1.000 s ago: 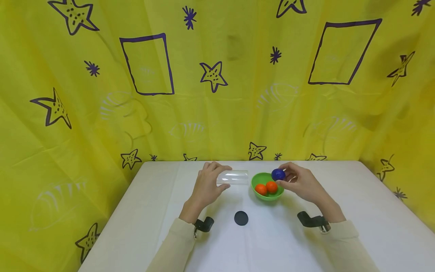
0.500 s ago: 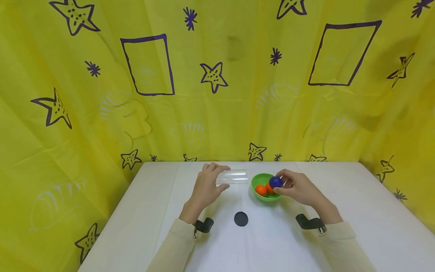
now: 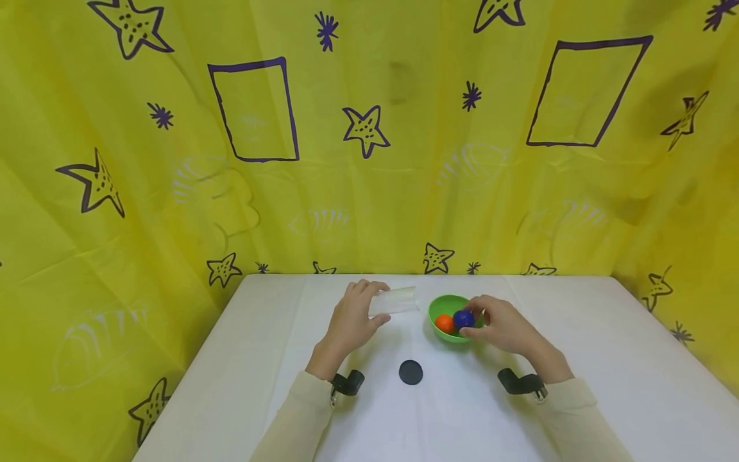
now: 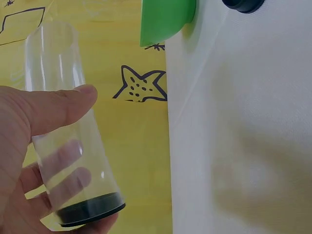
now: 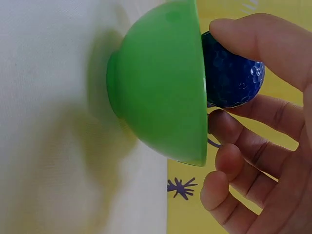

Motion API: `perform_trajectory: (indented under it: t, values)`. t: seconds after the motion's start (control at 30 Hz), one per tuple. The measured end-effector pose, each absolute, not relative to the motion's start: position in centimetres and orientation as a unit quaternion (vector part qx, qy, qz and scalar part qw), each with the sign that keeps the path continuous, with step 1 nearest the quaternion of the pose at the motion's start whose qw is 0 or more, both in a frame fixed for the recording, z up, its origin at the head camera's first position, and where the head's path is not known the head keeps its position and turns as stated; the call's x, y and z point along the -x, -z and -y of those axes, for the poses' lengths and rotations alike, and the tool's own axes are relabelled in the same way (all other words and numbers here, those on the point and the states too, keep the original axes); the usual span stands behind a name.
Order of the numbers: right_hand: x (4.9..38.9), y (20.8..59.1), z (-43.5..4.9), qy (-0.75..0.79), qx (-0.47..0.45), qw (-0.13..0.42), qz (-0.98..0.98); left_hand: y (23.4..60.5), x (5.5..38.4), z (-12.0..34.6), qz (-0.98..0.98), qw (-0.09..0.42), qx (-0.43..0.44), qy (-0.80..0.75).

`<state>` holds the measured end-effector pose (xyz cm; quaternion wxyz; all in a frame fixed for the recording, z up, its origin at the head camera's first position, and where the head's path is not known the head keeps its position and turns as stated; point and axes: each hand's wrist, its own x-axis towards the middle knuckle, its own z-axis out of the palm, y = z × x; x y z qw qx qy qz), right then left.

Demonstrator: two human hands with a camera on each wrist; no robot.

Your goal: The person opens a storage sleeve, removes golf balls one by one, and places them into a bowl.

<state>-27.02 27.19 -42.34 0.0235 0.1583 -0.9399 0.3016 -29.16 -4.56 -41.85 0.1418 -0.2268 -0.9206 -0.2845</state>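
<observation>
My left hand [image 3: 352,317] grips a clear plastic tube [image 4: 63,161], which lies sideways in the head view. In the left wrist view a black cap [image 4: 92,208] covers one end of the tube, and its other end looks uncovered. My right hand [image 3: 501,324] pinches a dimpled blue golf ball [image 5: 231,73] between thumb and fingers, right at the rim of a green bowl [image 5: 161,87]. In the head view the blue ball overlaps the bowl's inside, beside an orange ball [image 3: 444,323]. A second orange ball is hidden behind the blue one.
A round black lid [image 3: 410,372] lies flat on the white table [image 3: 462,417], nearer to me than the bowl. Behind the table's far edge hangs a yellow curtain [image 3: 398,212] with drawn stars.
My right hand has lowered the blue golf ball from above the bowl's far right rim down into the bowl, covering one orange ball. The left hand has tilted the tube slightly.
</observation>
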Motion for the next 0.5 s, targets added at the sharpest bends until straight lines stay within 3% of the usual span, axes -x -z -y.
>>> perform_trajectory:
  t: [0.5]
  values:
    - [27.02,42.35,-27.00,-0.310,-0.182,0.057,0.931,42.45,29.03,4.21,0.914,0.069,0.206,0.342]
